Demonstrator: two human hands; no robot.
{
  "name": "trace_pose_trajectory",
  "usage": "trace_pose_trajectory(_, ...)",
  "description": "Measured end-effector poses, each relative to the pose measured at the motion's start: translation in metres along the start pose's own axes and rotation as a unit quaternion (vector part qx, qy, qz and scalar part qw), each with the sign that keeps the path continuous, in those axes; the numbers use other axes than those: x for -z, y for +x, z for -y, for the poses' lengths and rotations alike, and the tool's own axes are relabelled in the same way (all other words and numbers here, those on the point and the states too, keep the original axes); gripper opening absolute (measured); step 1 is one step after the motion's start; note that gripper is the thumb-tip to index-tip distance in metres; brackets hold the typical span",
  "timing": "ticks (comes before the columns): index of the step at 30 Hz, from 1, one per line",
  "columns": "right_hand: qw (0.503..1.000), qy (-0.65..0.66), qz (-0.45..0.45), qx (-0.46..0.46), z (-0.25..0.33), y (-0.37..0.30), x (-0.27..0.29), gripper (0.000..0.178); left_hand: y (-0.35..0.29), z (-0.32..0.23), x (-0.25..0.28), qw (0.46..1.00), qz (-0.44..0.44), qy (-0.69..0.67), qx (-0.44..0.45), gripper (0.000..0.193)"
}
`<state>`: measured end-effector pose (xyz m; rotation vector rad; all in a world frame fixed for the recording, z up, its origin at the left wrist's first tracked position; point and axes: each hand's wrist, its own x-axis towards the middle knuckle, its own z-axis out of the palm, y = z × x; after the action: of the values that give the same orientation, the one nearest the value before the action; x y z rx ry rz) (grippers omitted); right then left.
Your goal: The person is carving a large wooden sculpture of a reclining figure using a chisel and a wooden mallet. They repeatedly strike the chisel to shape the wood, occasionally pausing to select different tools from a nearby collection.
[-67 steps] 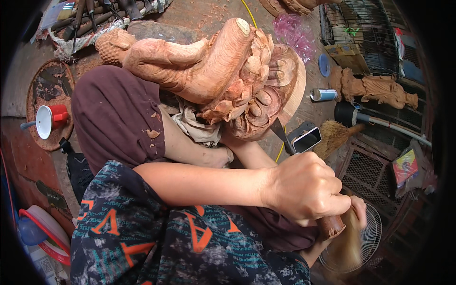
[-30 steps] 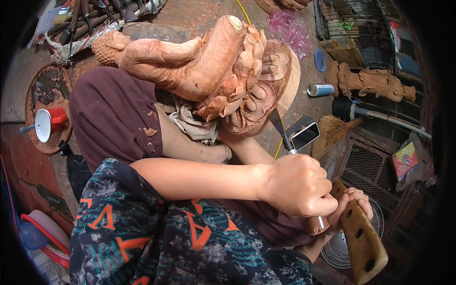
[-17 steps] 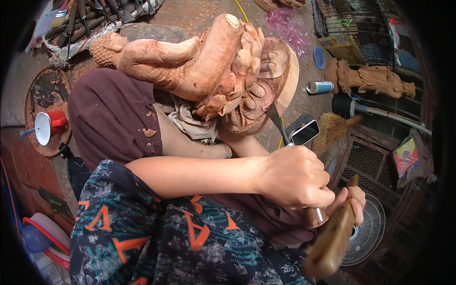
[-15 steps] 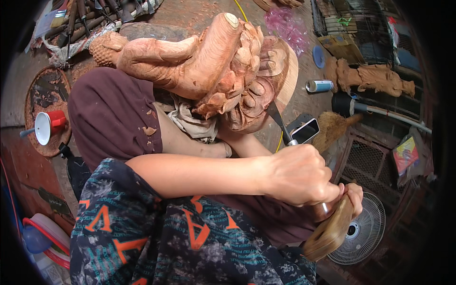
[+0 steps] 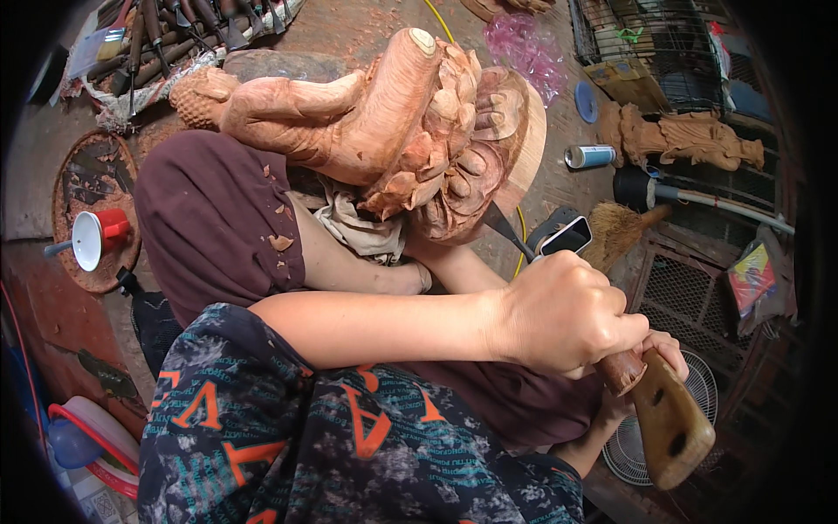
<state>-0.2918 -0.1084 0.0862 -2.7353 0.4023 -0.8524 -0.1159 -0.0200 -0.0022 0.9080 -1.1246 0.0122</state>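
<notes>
A carved wooden figure (image 5: 349, 131) lies on its side across my lap, with a smooth limb-like part and carved petals toward its base. My left hand (image 5: 567, 314) is closed round the wooden handle of a chisel (image 5: 621, 374). Its dark blade slants up to the underside of the base, the edge partly hidden against the wood. My right hand (image 5: 668, 352) grips a worn wooden mallet (image 5: 670, 424), which has dark dents in its face. The mallet stands close beside the handle's butt; whether they touch I cannot tell.
Several carving tools (image 5: 175, 35) lie on a cloth at far left. A red-and-white mug (image 5: 87, 240) stands on a round tray. Rightward are a phone (image 5: 566, 240), a can (image 5: 590, 156), a straw broom (image 5: 611, 231), another carving (image 5: 681, 140) and a fan (image 5: 630, 458).
The mallet has swung to the right and turned, leaving the chisel's butt in view. My left hand and the chisel have shifted slightly right.
</notes>
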Motion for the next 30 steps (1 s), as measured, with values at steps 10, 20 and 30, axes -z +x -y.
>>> trace_pose_trajectory(10,0.965,-0.256,0.018,-0.054,0.006,-0.002,0.002,0.038,0.012,0.011,0.003,0.999,-0.027,0.005,0.036,0.017)
trace_pose_trajectory(20,0.996,0.035,-0.048,-0.068,0.002,0.000,0.001,0.039,0.001,-0.001,-0.004,1.000,-0.025,0.002,0.007,0.013)
trace_pose_trajectory(30,0.951,-0.302,0.054,-0.035,0.012,0.004,0.003,0.011,0.005,-0.005,-0.005,0.989,-0.018,0.142,0.032,0.012)
